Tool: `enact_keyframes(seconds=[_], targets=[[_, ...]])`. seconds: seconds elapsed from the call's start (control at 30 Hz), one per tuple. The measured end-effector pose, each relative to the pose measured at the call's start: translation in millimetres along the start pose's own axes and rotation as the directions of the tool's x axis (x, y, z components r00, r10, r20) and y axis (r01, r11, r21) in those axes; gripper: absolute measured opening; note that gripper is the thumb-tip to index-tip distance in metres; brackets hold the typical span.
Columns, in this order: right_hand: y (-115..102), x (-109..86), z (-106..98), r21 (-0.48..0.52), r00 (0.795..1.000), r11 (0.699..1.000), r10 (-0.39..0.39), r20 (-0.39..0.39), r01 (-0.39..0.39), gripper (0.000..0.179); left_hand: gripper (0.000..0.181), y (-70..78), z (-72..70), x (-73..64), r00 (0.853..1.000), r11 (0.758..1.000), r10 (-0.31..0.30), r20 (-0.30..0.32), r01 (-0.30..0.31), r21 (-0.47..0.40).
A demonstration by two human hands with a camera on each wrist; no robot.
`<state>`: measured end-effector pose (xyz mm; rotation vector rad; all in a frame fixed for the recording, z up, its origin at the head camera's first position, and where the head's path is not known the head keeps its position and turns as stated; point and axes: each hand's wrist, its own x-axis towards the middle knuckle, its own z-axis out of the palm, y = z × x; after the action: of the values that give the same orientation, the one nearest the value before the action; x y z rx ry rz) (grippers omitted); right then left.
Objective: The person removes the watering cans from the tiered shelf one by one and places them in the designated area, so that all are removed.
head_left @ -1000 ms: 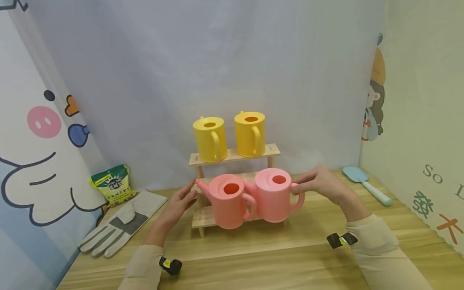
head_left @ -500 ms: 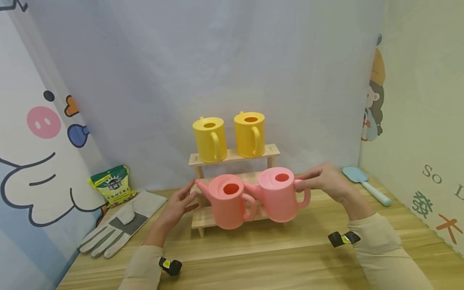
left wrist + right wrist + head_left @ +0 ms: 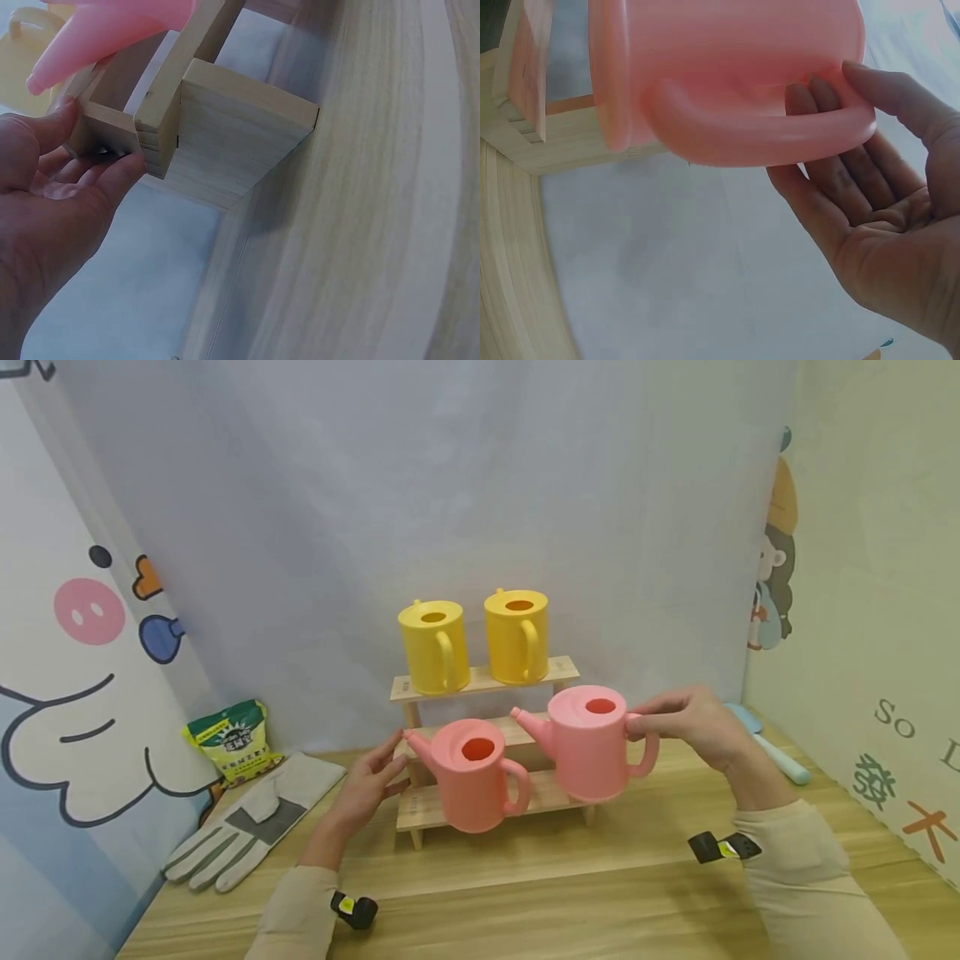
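Observation:
My right hand [image 3: 693,720] holds a pink watering can [image 3: 590,747] by the top of its handle, fingers through the loop and thumb on top in the right wrist view. This can is above the lower right of a wooden tiered stand [image 3: 420,810], its spout pointing left. A second, coral-pink watering can [image 3: 471,789] is at the stand's lower left. At the stand's left end, my left hand [image 3: 367,789] grips the edge of a tier; thumb above and fingers beneath show in the left wrist view. Two yellow watering cans [image 3: 435,652] stand on the top tier.
Grey-and-white work gloves [image 3: 258,818] lie on the table at the left, beside a green-and-yellow packet [image 3: 232,747]. A light-blue trowel [image 3: 780,758] lies at the right, partly behind my right hand. Curtain-like walls close in the table [image 3: 525,910].
The right hand has carried the pink watering can up and to the right, away from the coral one, and its spout now shows fully. The left hand stays at the stand.

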<state>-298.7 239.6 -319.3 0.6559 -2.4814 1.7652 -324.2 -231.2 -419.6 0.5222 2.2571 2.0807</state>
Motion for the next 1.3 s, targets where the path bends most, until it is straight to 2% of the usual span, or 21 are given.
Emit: enact_keyframes(seconds=[0.23,0.6,0.77,0.93,1.13,1.3], targets=[[-5.3,-5.0,-10.5,-0.004,0.999,1.0,-0.015,-0.033,0.014,0.019,0.059,-3.1,0.4,0.8,0.999,1.0,0.013,-0.031,-0.014,-0.014],[-15.8,-13.6,-24.8,-0.055,0.991,0.998,-0.04,-0.124,0.034,0.024,0.052,-4.5,0.8,1.4,0.999,0.999,0.029,-0.041,-0.03,-0.035],[-16.7,-17.3,-30.2,-0.03,0.987,0.998,-0.053,-0.154,0.049,0.02,0.053,-5.1,0.9,1.0,0.998,0.999,0.011,-0.058,-0.013,-0.036],[-15.5,-18.4,-33.6,-0.054,0.984,0.997,-0.057,-0.172,0.048,0.02,0.057,-6.1,0.2,0.1,0.997,1.0,-0.007,-0.071,0.006,-0.017],[-13.1,-19.3,-39.6,-0.047,0.971,0.998,-0.047,-0.233,0.037,0.013,0.056,-4.7,1.3,-0.1,0.997,1.0,-0.013,-0.077,0.011,-0.028],[-12.2,-19.6,-44.2,-0.012,0.957,1.0,-0.01,-0.289,0.006,0.013,0.056,-4.0,1.9,0.4,0.997,1.0,-0.019,-0.076,0.017,-0.026]])
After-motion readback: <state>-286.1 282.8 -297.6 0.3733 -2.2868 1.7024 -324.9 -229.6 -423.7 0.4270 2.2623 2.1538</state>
